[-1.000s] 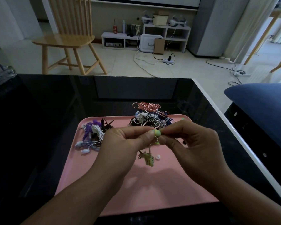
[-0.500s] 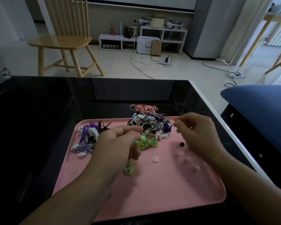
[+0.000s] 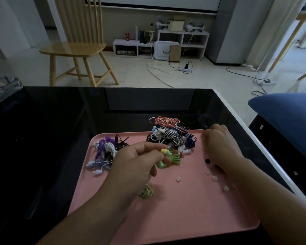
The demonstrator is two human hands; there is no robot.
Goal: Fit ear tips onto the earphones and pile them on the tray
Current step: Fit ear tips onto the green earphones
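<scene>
Since the frame half a second back, our right hand [image 3: 217, 145] has moved out to the far right rim of the flat pink plastic tray [image 3: 193, 218], fingers curled under, though we cannot tell whether they hold anything; our left hand [image 3: 136, 165] pinches the pale green wired earphones [image 3: 168, 156], whose coiled cord hangs below. Tray contents: a small heap of purple and white earphones [image 3: 104, 152] at far left, a larger tangle of striped, orange and dark earphones [image 3: 168, 135] at the far edge, loose white ear tips [image 3: 214, 177] and one black ear tip [image 3: 208, 160] at right. Beneath: glossy black tabletop [image 3: 51, 138]. Beyond: tiled floor, wooden spindle-back chair [image 3: 78, 45], low white shelf unit [image 3: 159, 45]
</scene>
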